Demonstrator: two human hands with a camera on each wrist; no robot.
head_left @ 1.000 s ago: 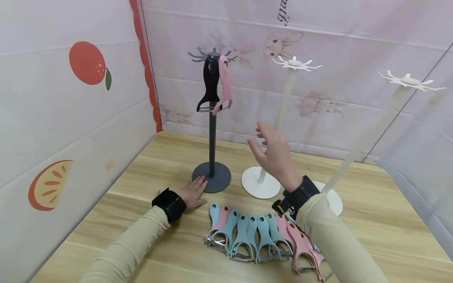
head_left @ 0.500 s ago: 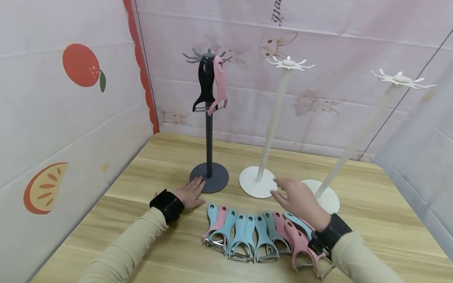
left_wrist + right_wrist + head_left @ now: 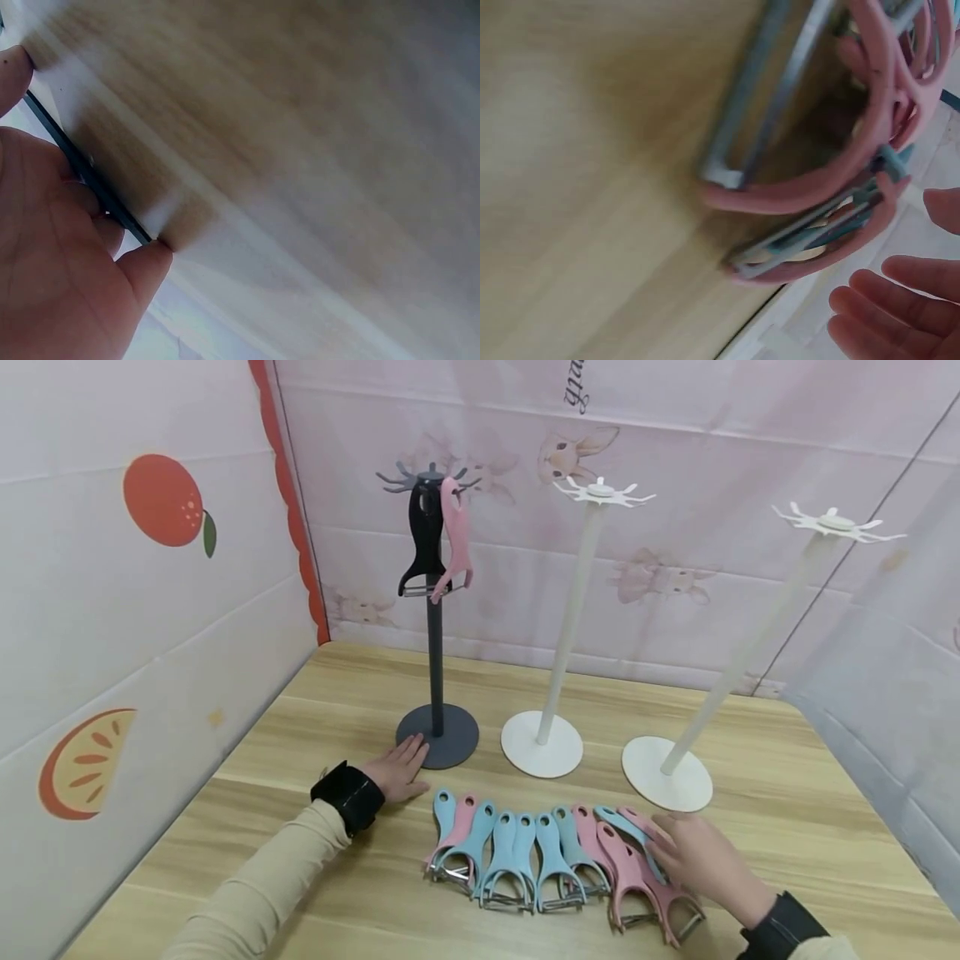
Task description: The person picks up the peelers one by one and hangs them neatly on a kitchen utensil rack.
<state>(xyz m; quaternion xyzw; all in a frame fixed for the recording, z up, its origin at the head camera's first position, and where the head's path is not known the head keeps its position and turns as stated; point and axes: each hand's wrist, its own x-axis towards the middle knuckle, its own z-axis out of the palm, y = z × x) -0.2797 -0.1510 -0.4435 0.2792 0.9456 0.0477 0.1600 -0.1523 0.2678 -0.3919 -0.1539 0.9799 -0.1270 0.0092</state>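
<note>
My left hand [image 3: 393,772] rests on the edge of the dark grey stand's base [image 3: 459,735], fingers straight; the left wrist view shows fingertips touching that thin rim [image 3: 109,196]. From the stand's hooks hang a black peeler [image 3: 426,531] and a pink peeler [image 3: 459,547]. My right hand [image 3: 712,860] is at the right end of a row of light blue and pink peelers, nearest a pink handle [image 3: 636,817] and a light blue peeler [image 3: 624,823]. In the right wrist view its thumb and fingers are apart, beside a pink peeler [image 3: 821,187], with nothing between them.
Two white stands with bare hooks stand to the right, one in the middle [image 3: 570,635] and one further right [image 3: 738,681]. The peelers lie fanned along the front of the wooden table [image 3: 352,693]. Printed cloth walls [image 3: 480,410] close off the back and sides.
My right hand has come down from beside the middle white stand to the right end of the peeler row. The left hand has stayed on the dark base. The view has shifted slightly.
</note>
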